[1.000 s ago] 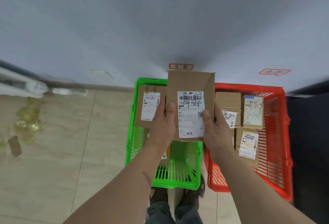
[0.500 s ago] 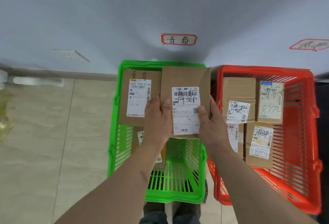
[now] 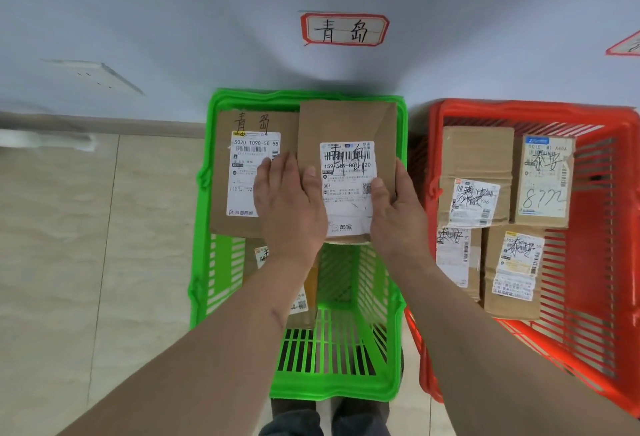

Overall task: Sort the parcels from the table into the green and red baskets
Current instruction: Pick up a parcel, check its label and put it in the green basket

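While both hands — left hand [image 3: 289, 209], right hand [image 3: 398, 214] — grip a cardboard parcel [image 3: 346, 145] at centre frame, it sits over the green basket [image 3: 202, 228], left of the red basket [image 3: 620, 228].

The held parcel [image 3: 346, 131] is matt brown cardboard with a creased flap, its white paper label [image 3: 348, 186] slightly wrinkled and marked in black ink. The green basket [image 3: 204, 214] is glossy moulded plastic with slotted walls and floor — the red basket [image 3: 606, 262] looks the same, smooth and shiny. The parcels in the red basket [image 3: 474, 151] are dull cardboard, some strapped with tan tape. The floor [image 3: 86, 245] is polished beige tile, faintly veined. The wall [image 3: 207, 20] is smooth, matt and pale — a paper tag [image 3: 344, 30] sticks to it.
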